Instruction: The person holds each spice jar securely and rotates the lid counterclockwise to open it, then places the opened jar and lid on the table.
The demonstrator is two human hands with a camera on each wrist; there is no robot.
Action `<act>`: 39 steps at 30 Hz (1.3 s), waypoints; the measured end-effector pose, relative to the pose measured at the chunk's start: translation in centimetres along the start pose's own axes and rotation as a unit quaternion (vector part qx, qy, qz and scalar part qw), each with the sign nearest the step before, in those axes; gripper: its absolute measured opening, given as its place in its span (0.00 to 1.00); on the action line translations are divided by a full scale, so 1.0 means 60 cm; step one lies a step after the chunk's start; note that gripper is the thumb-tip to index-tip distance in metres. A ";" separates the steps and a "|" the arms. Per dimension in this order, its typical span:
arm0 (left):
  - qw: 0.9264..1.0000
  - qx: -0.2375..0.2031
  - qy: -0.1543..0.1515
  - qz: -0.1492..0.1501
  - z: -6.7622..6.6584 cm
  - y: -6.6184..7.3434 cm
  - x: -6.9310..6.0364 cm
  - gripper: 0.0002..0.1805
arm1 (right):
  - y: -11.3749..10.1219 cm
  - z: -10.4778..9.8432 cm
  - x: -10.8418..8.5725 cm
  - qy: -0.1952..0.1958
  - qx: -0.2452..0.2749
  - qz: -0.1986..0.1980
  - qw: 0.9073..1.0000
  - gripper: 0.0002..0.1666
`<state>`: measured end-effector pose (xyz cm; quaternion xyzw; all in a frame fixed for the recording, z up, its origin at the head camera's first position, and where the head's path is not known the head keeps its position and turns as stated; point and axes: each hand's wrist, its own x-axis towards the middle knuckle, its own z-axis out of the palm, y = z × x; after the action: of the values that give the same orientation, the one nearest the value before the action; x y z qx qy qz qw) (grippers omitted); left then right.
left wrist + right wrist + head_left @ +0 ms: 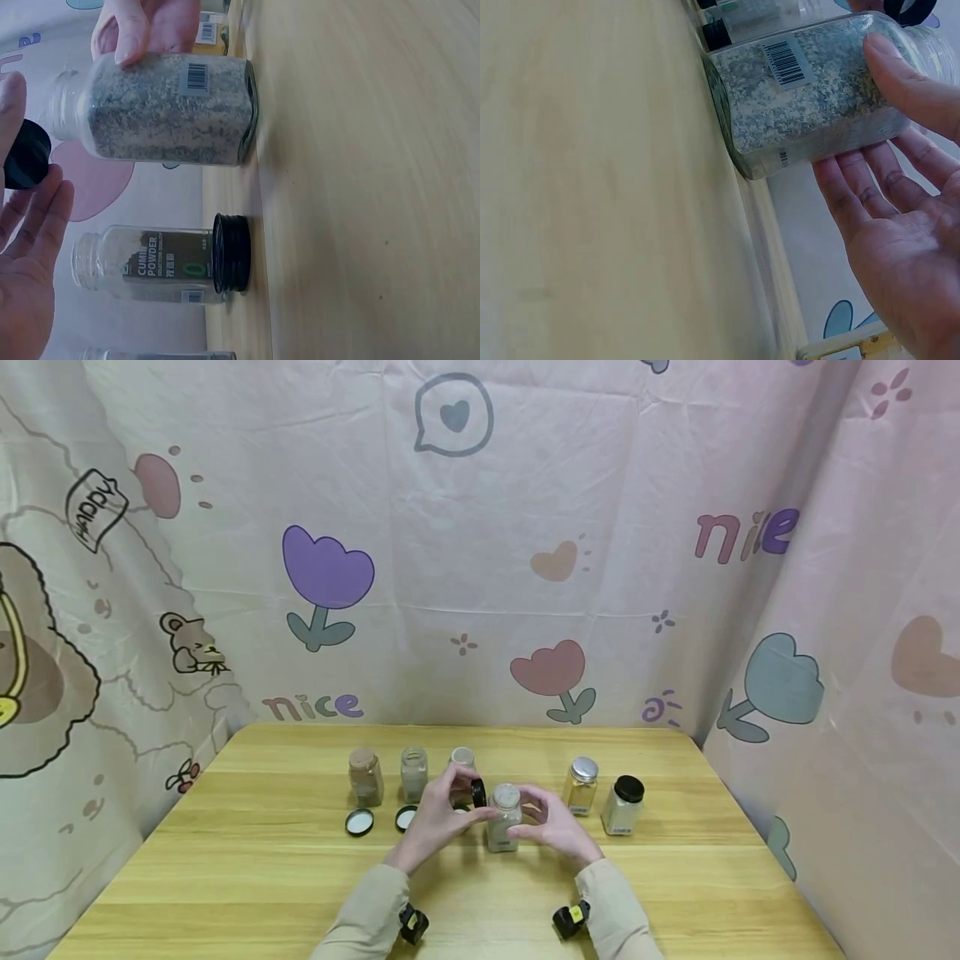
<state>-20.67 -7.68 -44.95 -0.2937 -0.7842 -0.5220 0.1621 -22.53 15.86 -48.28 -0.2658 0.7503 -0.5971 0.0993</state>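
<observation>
A glass jar of pale, speckled contents stands uncapped on the table, its barcode facing the wrist views. My right hand grips it from the right, thumb on the near side and fingers round the far side. To the left of its mouth, my left hand pinches a black lid between thumb and fingers, tilted on edge and apart from the jar.
Three open jars stand at the back left: a brown one, a second and a third. Black lids lie before them. On the right are a silver-capped yellow jar and a black-capped jar.
</observation>
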 end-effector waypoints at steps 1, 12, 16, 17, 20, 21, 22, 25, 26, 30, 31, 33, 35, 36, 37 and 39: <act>1.000 0.003 0.002 0.007 0.000 -0.002 -0.001 0.32 | 0.000 0.000 0.000 0.001 0.001 0.001 1.000 0.40; 1.000 0.022 0.000 0.015 0.002 -0.013 -0.007 0.34 | -0.006 -0.007 0.005 0.021 -0.007 0.021 1.000 0.39; 0.999 0.030 -0.023 -0.035 0.006 -0.006 -0.011 0.35 | -0.006 -0.011 0.011 0.038 -0.016 0.030 0.999 0.38; 0.998 0.040 -0.027 -0.038 0.007 -0.005 -0.012 0.35 | -0.005 -0.012 0.013 0.043 -0.019 0.031 0.998 0.38; 0.995 0.083 -0.033 -0.044 0.011 -0.006 -0.015 0.32 | -0.006 -0.015 0.017 0.053 -0.033 0.031 0.998 0.38; 0.993 0.098 -0.034 -0.048 0.012 -0.007 -0.017 0.32 | -0.006 -0.015 0.019 0.056 -0.033 0.032 0.997 0.38; 0.992 0.111 -0.036 -0.050 0.014 -0.008 -0.018 0.31 | -0.006 -0.016 0.020 0.058 -0.034 0.032 0.997 0.38; 0.988 0.134 -0.044 -0.065 0.017 -0.011 -0.020 0.30 | -0.007 -0.016 0.024 0.066 -0.043 0.035 0.996 0.39; 0.987 0.138 -0.048 -0.071 0.018 -0.011 -0.021 0.30 | -0.007 -0.016 0.025 0.070 -0.044 0.037 0.996 0.38; 0.983 0.147 -0.064 -0.088 0.022 -0.012 -0.022 0.29 | -0.010 -0.015 0.030 0.081 -0.051 0.038 0.995 0.39; 0.983 0.148 -0.068 -0.086 0.024 -0.012 -0.022 0.29 | -0.010 -0.015 0.032 0.081 -0.052 0.037 0.995 0.39; 0.983 0.148 -0.070 -0.087 0.027 -0.012 -0.022 0.28 | -0.011 -0.014 0.036 0.083 -0.057 0.034 0.994 0.40; 0.982 0.153 -0.071 -0.086 0.030 -0.011 -0.022 0.26 | -0.010 -0.014 0.039 0.085 -0.060 0.031 0.994 0.40; 0.982 0.152 -0.072 -0.087 0.032 -0.010 -0.022 0.25 | -0.010 -0.014 0.041 0.086 -0.065 0.030 0.994 0.40; 0.982 0.155 -0.073 -0.086 0.034 -0.010 -0.022 0.24 | -0.011 -0.014 0.042 0.088 -0.067 0.029 0.993 0.40; 0.981 0.156 -0.074 -0.091 0.037 -0.009 -0.021 0.23 | -0.011 -0.012 0.045 0.091 -0.068 0.029 0.993 0.40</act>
<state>-19.91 -6.16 -46.92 -0.2299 -0.8892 -0.3828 0.0994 -24.97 14.98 -46.97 -0.1943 0.8026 -0.5632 0.0298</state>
